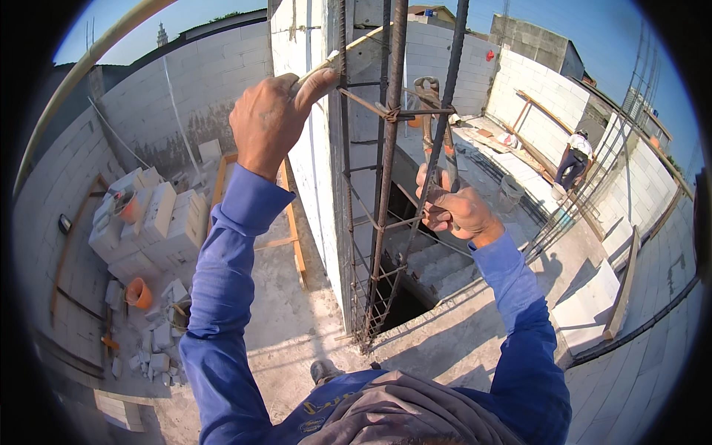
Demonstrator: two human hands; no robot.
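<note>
A tall cage of rusty rebar (382, 170) stands upright in front of me, with square stirrups tied around its bars. Close to its left side, my left hand (273, 122) is closed on a thin pale strip (365, 39) by the white block wall (300, 156). The strip slants up to the right behind the bars; I cannot make out what it is made of. On the right of the cage, my right hand (454, 208) grips the handles of a pair of pincers (428, 119). Its jaws point upward, near a stirrup (423, 112).
A floor opening with steps (437, 267) lies below the cage. White blocks (152, 215), rubble and an orange bucket (138, 293) stand at left. A person (575, 159) bends over at far right, beyond more upright rebar (593, 170). A pale pole (81, 63) arcs across upper left.
</note>
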